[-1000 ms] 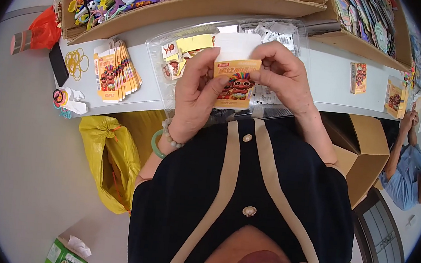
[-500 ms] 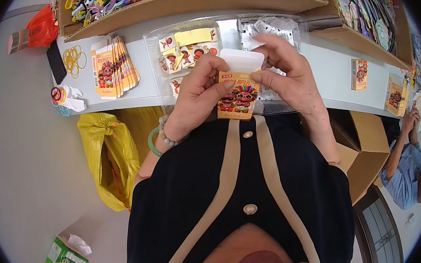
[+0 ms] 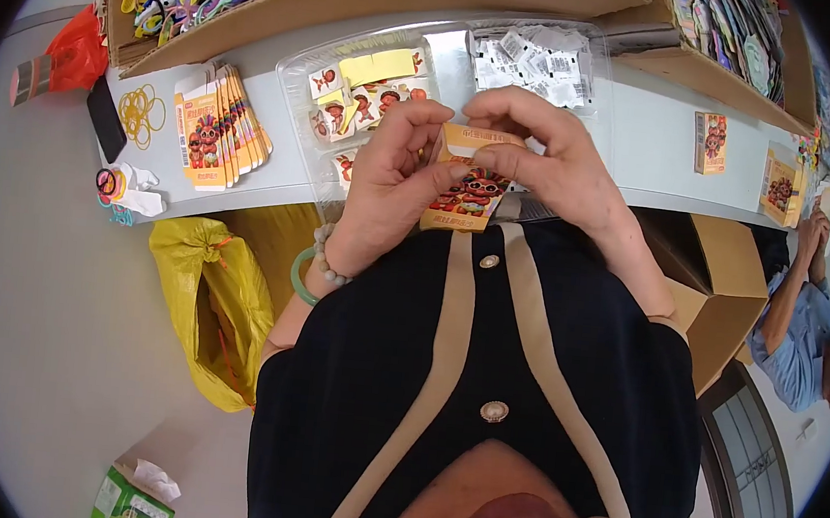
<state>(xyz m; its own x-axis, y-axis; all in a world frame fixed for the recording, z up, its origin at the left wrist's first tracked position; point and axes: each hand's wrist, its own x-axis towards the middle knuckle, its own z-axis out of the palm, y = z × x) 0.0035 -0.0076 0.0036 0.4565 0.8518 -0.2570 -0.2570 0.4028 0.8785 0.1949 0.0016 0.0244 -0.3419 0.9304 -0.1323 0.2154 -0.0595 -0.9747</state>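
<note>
Black phone near red bag; yellow bag below.

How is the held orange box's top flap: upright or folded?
Folded: the top flap bends over the orange box, its printed face and white edge showing.

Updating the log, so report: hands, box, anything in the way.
Left hand gripping box. Right hand at its far end, thumb on it. Tray just beyond; nothing seen blocking the box.
</note>
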